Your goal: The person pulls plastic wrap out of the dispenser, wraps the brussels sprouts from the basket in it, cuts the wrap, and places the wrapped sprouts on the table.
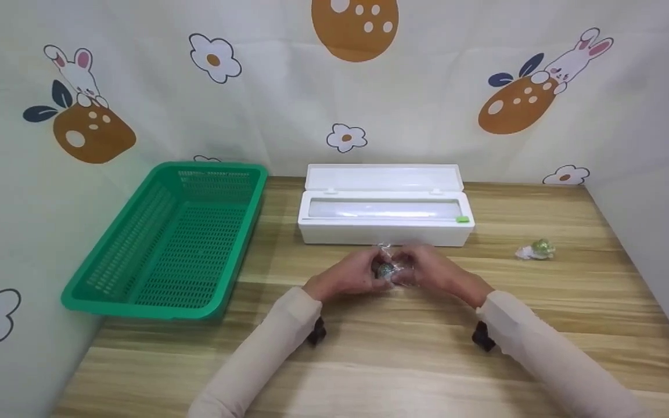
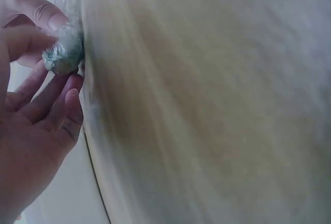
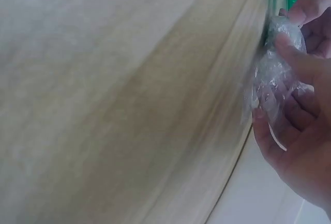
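Note:
A small roundish dark-green object (image 2: 66,56), covered in clear plastic wrap, sits between both hands just in front of a white cling film dispenser (image 1: 340,233). My left hand (image 1: 356,271) holds the object between thumb and fingers, as the left wrist view shows. From the other side, my right hand (image 1: 432,271) pinches the crinkled plastic wrap (image 3: 276,71), its thumb laid on the bundle. Loose film spreads over the right fingers in the right wrist view. What the object is under the film, I cannot tell.
The dispenser's lid (image 1: 384,177) stands raised, and a green slider (image 1: 462,219) sits at its front right. A green perforated basket (image 1: 230,273) stands at left. Another small light-green bundle with twisted film (image 1: 542,249) lies at right on the wooden table (image 1: 572,302). Patterned cloth hangs behind.

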Demonstrator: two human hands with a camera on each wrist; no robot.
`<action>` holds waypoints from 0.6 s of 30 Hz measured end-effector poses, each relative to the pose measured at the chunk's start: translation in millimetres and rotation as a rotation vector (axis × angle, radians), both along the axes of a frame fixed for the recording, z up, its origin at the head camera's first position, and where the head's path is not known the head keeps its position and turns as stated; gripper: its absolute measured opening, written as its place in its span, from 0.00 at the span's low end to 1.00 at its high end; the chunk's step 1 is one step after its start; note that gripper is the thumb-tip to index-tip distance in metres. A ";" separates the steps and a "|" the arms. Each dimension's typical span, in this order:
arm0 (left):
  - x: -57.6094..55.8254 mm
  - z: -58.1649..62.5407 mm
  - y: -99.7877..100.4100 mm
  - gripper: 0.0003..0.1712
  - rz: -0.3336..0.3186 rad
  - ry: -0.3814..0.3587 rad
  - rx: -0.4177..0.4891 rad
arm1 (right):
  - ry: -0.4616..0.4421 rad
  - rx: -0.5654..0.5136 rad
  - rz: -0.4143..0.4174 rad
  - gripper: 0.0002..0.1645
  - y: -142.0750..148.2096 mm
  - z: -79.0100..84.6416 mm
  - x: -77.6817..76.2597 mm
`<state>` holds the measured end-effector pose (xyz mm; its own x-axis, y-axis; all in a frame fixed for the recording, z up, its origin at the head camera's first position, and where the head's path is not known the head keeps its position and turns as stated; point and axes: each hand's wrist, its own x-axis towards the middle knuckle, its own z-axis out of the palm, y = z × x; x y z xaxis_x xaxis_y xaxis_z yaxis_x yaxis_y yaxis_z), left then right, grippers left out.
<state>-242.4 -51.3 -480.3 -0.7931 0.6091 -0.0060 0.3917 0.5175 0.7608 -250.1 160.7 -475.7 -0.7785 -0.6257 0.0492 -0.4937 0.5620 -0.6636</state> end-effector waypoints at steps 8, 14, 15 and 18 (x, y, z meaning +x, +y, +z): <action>0.4 -5.0 3.7 0.26 0.069 0.017 -0.007 | -0.077 0.050 -0.020 0.30 1.9 -1.1 0.5; -4.0 -0.2 1.2 0.19 -0.055 0.081 -0.028 | -0.133 0.063 0.097 0.38 7.0 1.9 -4.6; -4.6 0.8 0.0 0.19 -0.074 0.077 -0.027 | -0.140 0.064 0.115 0.37 7.9 2.5 -5.7; -5.6 3.0 -4.3 0.19 -0.107 0.041 -0.027 | -0.145 0.061 0.146 0.35 11.3 3.1 -8.3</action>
<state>-248.0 -55.7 -477.2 -0.7236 0.6902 0.0079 0.4764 0.4911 0.7293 -258.4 172.0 -472.5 -0.6752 -0.7312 -0.0976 -0.4752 0.5323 -0.7006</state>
